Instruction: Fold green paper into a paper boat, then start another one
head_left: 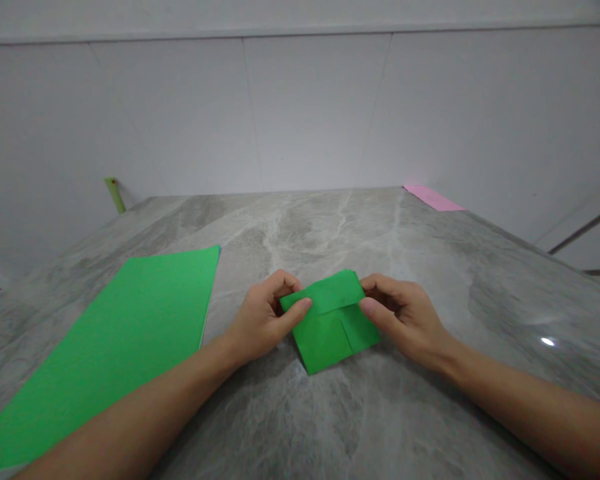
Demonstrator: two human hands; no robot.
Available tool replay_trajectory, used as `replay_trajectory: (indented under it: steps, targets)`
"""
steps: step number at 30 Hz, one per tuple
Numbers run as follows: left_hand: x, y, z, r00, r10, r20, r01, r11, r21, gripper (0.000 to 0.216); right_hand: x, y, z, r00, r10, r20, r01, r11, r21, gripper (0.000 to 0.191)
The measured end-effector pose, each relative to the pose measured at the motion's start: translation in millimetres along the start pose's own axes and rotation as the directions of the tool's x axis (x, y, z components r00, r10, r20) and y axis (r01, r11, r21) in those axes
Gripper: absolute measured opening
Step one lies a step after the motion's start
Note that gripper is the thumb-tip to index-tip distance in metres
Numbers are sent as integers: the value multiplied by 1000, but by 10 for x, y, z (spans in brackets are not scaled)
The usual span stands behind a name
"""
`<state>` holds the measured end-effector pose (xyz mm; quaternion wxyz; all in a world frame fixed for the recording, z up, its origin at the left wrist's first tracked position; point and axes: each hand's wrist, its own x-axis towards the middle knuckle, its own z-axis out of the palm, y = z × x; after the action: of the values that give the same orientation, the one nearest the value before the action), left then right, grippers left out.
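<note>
A small folded green paper (333,327) lies on the grey marble table (330,227) in front of me, with a folded flap along its top edge. My left hand (263,317) pinches the paper's upper left corner between thumb and fingers. My right hand (405,317) pinches the upper right corner the same way. Both hands are closed on the paper, and its lower part rests on the table.
A stack of large green sheets (115,347) lies flat on the table to the left. A pink sheet (433,198) sits at the far right corner. A green stick-like object (115,195) leans by the white wall at the far left.
</note>
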<state>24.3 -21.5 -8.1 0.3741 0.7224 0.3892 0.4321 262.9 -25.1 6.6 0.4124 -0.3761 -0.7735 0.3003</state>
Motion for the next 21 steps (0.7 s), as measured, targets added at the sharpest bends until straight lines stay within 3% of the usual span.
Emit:
replay_trajectory:
  steps: [3,8,13,21]
  targets:
    - [-33,38,25,999,11,33,-11,1000,-15,15,1,-14,10,999,43,-33,-44,998,-34,24]
    - [-41,50,4,996,78,29,-80,994,68,41,-6,-13,-2,997,-61,36,64,995,-71,34]
    - [-5,24,-22,982,184,32,-186,973,133,37,2,8,10,988,-120,100,132,984,-123,29]
    - [-11,7,-22,950,303,71,-311,930,195,40,12,19,14,991,-101,85,113,982,-152,31]
